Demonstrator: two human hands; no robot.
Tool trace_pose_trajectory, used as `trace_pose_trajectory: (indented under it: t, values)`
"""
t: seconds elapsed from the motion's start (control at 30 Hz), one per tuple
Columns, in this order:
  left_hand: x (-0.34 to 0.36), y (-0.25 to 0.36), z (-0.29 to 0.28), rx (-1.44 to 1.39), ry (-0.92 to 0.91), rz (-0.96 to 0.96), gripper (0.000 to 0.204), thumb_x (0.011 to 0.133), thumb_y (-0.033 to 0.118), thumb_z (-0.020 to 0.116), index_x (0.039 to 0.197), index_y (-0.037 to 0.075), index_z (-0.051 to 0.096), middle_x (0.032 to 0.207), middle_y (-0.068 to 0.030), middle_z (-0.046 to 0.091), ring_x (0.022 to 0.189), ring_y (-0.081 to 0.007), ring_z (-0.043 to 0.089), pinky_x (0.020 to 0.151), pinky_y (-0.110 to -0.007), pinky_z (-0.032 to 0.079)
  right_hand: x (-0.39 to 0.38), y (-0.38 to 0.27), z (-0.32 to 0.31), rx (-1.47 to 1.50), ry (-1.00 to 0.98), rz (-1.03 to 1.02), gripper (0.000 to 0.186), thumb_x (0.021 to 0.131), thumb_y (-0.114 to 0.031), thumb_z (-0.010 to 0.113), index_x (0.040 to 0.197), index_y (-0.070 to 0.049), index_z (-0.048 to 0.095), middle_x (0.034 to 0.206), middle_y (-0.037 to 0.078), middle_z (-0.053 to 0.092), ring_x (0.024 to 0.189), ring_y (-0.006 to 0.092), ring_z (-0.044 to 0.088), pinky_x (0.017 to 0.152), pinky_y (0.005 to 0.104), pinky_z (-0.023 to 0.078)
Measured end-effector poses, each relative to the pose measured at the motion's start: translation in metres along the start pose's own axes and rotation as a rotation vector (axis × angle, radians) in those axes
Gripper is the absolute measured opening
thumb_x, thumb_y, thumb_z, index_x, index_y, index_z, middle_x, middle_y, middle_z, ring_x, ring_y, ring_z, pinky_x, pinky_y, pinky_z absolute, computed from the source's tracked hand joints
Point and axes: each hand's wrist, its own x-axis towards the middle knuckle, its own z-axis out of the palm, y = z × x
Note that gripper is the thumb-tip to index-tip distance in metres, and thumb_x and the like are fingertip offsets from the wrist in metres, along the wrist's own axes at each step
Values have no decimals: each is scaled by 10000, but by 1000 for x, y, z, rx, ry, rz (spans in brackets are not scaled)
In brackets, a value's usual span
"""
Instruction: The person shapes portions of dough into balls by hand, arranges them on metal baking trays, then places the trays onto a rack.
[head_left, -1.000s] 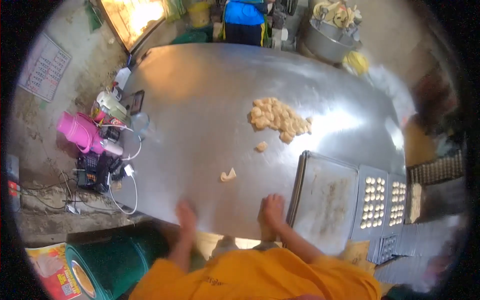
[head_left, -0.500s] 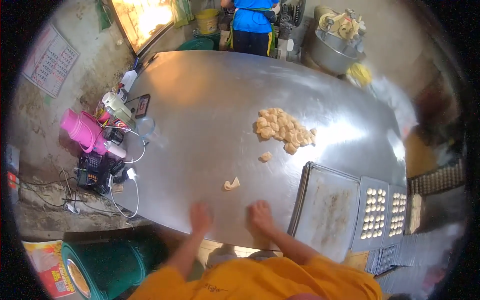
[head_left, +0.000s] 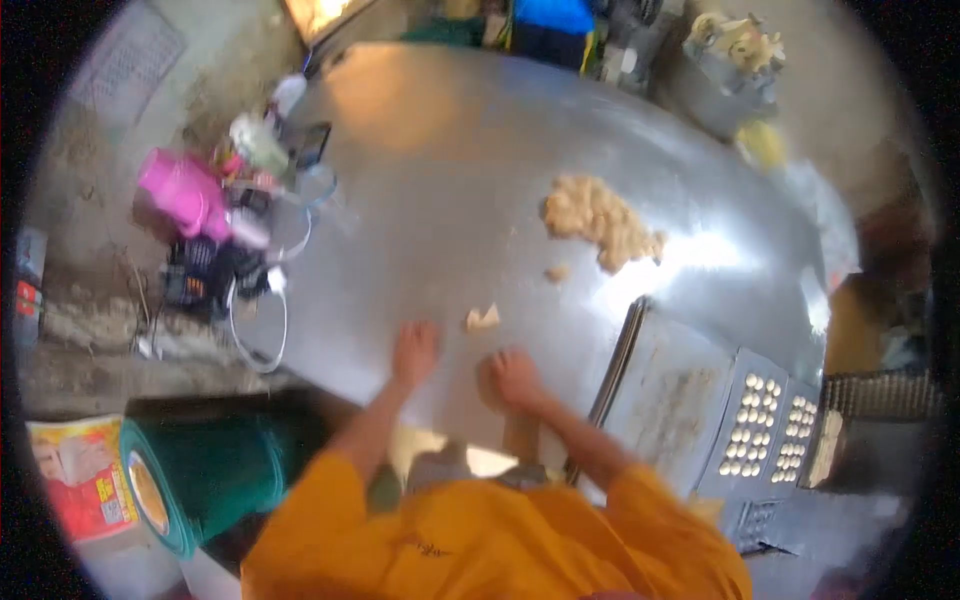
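Observation:
Both my hands rest low over the steel table (head_left: pixel 420 240), a short way apart. My left hand (head_left: pixel 416 350) is smeared by motion, so its fingers cannot be read. My right hand (head_left: pixel 514 375) looks curled down against the steel, also blurred; whatever lies under either palm is hidden. Just beyond and between them sits a small, bent scrap of pale dough (head_left: pixel 482 318). Farther off to the right is a heap of dough pieces (head_left: pixel 600 222), with one single dough piece (head_left: pixel 557 272) apart on its near side.
At right lie a bare baking tray (head_left: pixel 668 390) and trays holding rows of small dough balls (head_left: pixel 752 425). A pink jug (head_left: pixel 183 192), a phone (head_left: pixel 313 145) and cables line the left edge. A green bin (head_left: pixel 215 475) stands lower left; a person (head_left: pixel 550 30) stands beyond the far edge.
The whole view has shifted, with the table's far part now higher in the picture. Both my hands have moved forward, nearer the dough scrap.

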Motion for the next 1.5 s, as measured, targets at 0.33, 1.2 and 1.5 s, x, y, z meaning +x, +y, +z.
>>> trace_pose_trajectory:
  t: [0.33, 1.2, 1.5]
  values:
    - [-63, 39, -23, 57, 40, -78, 176, 853, 205, 546, 939, 54, 571, 898, -132, 593, 875, -317, 561, 798, -460, 438, -54, -8, -18, 63, 154, -1, 162, 756, -99, 480, 893, -39, 541, 893, 174, 510, 878, 358, 475, 780, 450, 390]
    - [132, 440, 8, -471, 116, 523, 225, 778, 294, 673, 885, 97, 696, 908, -55, 647, 843, -252, 561, 777, -405, 381, -166, 233, -223, 386, 788, 523, 172, 773, -110, 694, 926, -35, 669, 918, 110, 649, 752, 221, 625, 705, 320, 497]
    - [128, 299, -8, -410, 102, 42, 316, 780, 287, 654, 1019, 82, 650, 1018, -140, 621, 1044, -309, 517, 913, -448, 383, -171, 217, -227, 234, 688, 644, 258, 807, -209, 655, 1017, -62, 626, 936, 133, 574, 772, 261, 594, 718, 349, 492]
